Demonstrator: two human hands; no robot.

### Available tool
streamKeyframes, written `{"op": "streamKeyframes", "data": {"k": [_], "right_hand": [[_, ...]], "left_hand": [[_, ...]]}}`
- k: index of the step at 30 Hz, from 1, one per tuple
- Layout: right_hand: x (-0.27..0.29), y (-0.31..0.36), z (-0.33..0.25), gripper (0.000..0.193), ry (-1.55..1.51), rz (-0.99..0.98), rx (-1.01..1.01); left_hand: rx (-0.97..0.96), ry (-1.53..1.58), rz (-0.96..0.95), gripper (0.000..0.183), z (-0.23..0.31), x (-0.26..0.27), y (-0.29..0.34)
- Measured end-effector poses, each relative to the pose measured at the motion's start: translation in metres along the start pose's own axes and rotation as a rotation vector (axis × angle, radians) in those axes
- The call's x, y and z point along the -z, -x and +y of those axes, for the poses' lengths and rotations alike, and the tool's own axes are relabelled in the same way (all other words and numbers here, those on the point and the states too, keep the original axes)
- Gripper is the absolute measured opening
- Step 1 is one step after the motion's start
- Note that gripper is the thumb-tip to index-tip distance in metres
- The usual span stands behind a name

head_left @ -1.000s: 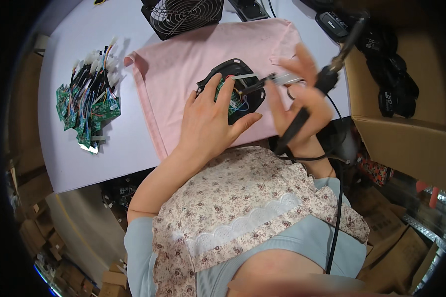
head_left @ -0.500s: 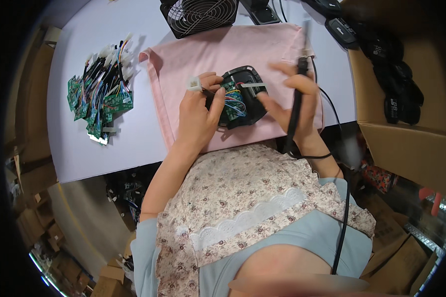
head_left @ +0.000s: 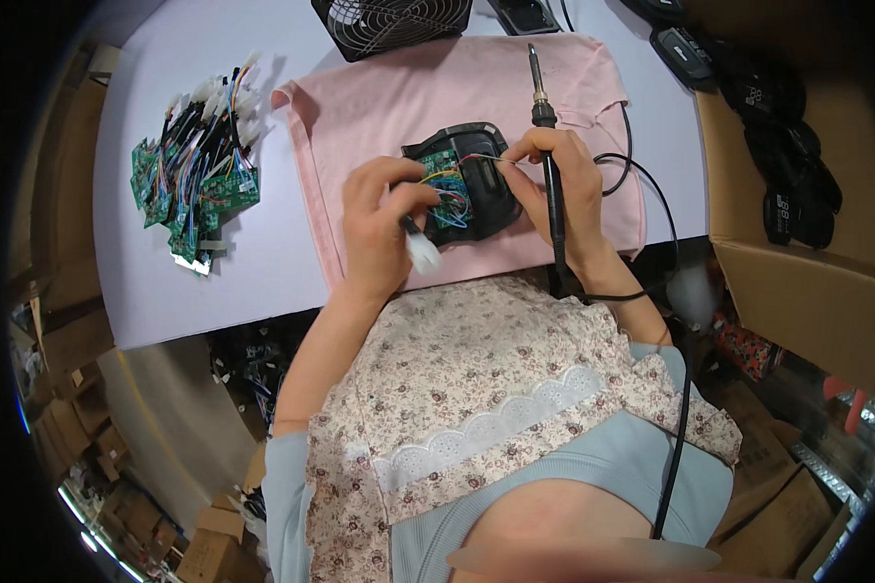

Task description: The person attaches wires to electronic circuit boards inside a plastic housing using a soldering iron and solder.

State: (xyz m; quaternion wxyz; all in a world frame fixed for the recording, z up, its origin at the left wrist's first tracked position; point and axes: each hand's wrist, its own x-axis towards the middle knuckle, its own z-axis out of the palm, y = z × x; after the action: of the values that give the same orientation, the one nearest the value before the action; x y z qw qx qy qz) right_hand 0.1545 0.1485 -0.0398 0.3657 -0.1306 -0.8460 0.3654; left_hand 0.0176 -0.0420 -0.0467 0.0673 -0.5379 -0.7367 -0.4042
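Head view: the green circuit board [head_left: 439, 167] sits in a black shell [head_left: 488, 189] at the centre of the frame, on a pink cloth [head_left: 360, 107] over the worktop [head_left: 233, 311]. Your left hand [head_left: 374, 219], the nearer one, curls at the board's left edge around a black cable [head_left: 408, 224] with a white plug [head_left: 424, 253]. Right of the board, your right hand [head_left: 559, 180] pinches a thin wire [head_left: 481, 155] running almost level. Across that hand lies the soldering iron [head_left: 553, 189], its long axis near upright, tip toward the frame's top.
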Motion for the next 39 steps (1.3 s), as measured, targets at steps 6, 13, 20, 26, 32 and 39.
{"op": "streamKeyframes", "data": {"k": [6, 13, 20, 26, 32, 39], "right_hand": [[0.002, -0.002, 0.007, 0.03, 0.073, -0.012, 0.081], [0.002, 0.0, 0.007, 0.026, -0.061, -0.045, 0.047], [-0.001, 0.004, 0.007, 0.026, -0.128, -0.012, 0.025], [-0.003, 0.004, 0.01, 0.028, -0.153, -0.002, 0.05], [-0.007, 0.003, 0.015, 0.034, -0.134, 0.024, 0.2], [-0.004, 0.007, 0.014, 0.033, -0.121, 0.015, 0.204]], "left_hand": [[-0.227, 0.168, -0.447, 0.035, -0.019, 0.033, -0.011], [-0.485, 0.075, -0.791, 0.066, -0.027, 0.061, -0.02], [-0.182, 0.334, -1.169, 0.061, -0.035, 0.063, -0.061], [0.014, 0.204, -1.013, 0.021, 0.004, 0.052, -0.066], [-0.159, 0.037, -0.278, 0.032, 0.005, 0.009, -0.037], [-0.202, 0.284, -0.292, 0.056, -0.006, -0.008, -0.045]]}}
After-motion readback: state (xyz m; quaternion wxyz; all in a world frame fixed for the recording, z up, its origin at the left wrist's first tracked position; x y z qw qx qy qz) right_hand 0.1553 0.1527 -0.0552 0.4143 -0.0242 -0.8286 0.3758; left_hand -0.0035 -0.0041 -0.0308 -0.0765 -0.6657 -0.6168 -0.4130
